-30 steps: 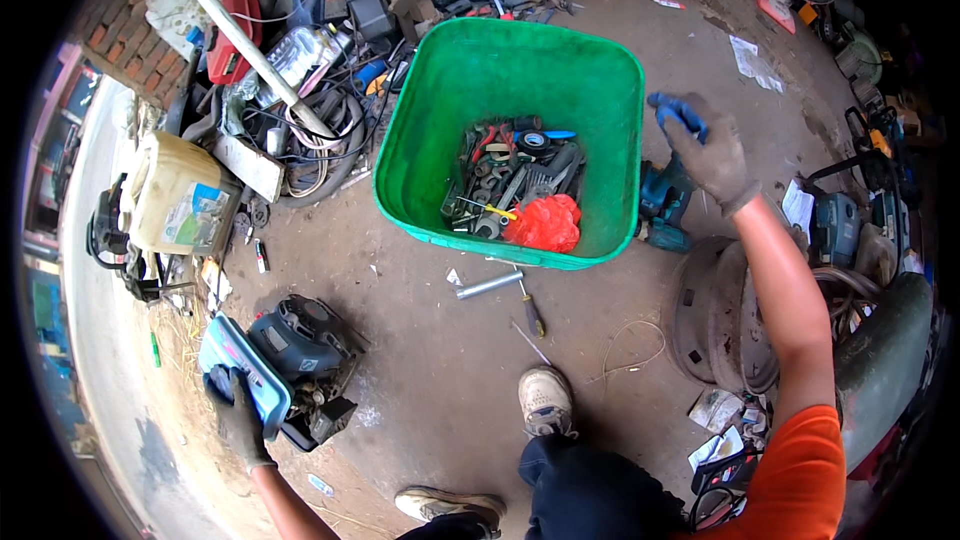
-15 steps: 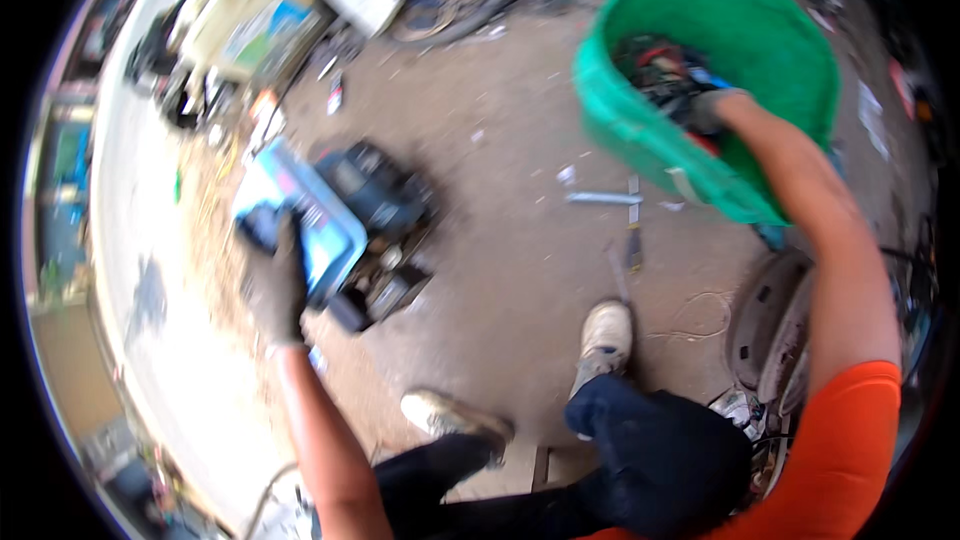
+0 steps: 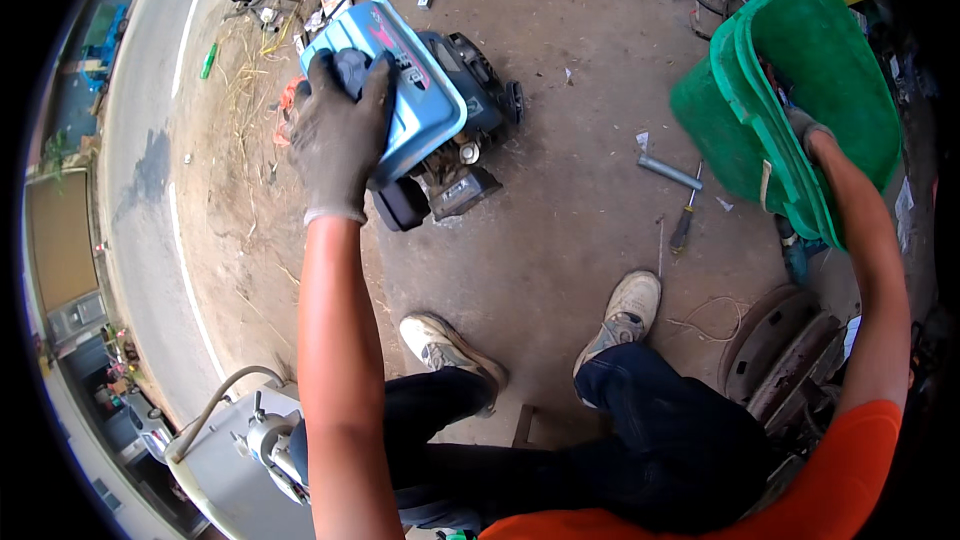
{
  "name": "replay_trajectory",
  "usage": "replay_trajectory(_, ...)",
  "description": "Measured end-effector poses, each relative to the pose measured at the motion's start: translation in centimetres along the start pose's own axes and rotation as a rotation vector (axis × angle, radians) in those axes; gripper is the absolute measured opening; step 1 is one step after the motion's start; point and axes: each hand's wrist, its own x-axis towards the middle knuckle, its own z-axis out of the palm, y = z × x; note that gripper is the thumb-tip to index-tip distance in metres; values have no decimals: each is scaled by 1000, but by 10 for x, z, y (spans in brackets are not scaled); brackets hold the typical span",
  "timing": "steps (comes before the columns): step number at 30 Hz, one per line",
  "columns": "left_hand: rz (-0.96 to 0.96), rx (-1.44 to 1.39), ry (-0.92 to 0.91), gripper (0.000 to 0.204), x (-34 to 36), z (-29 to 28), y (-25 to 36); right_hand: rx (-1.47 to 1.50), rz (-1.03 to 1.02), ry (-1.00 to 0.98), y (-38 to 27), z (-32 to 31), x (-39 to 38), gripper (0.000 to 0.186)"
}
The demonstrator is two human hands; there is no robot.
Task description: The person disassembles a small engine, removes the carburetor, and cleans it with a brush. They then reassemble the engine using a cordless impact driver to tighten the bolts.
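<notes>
From my remote seat, I see the gloved left hand [image 3: 345,145] laid on the light-blue fuel tank [image 3: 428,98] of a small engine [image 3: 462,60] at the left, thumb and fingers parted to either side of the dark tank cap [image 3: 351,70]; I cannot tell whether they clench it or merely touch it. The engine sits on the dirt floor [image 3: 560,190], ahead of my left shoe [image 3: 445,345]. Away to the right, my right arm reaches over the rim of the green plastic tub [image 3: 830,40], and the gloved right hand [image 3: 803,127] is down inside, its fingers hidden by the near wall (so I cannot tell what, if anything, it grasps). On the floor, between engine and tub but nearer the tub, lie a grey metal tube [image 3: 670,171] and a dark-handled screwdriver [image 3: 682,230], its shaft just beside the tube's end. A rusty wheel rim [image 3: 765,340] stands below the tub in my view.
</notes>
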Motion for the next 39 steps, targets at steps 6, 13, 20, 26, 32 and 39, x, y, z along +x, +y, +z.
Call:
replay_trajectory(6, 144, -16, 247, 79, 8, 22, -12, -325, 15, 548, -66, -113, -144, 34)
replay_trajectory(13, 348, -135, 320, 70, 19, 25, -27, 1430, -70, 405, -130, -118, -276, 28)
replay_trajectory(20, 357, -347, 61, 42, 14, 0, -9, 1895, -520, -275, -303, -61, -203, 28)
replay_trajectory(26, 432, -348, 19, 42, 22, 9, -27, 2169, -780, -409, -411, -47, -135, 24)
replay_trajectory(32, 371, -461, -291, 54, 12, -21, -19, 2049, -645, -281, -463, -55, -117, 24)
replay_trajectory(39, 388, -522, -322, 50, 26, -4, -28, 1583, -912, -10, -455, -87, -112, 32)
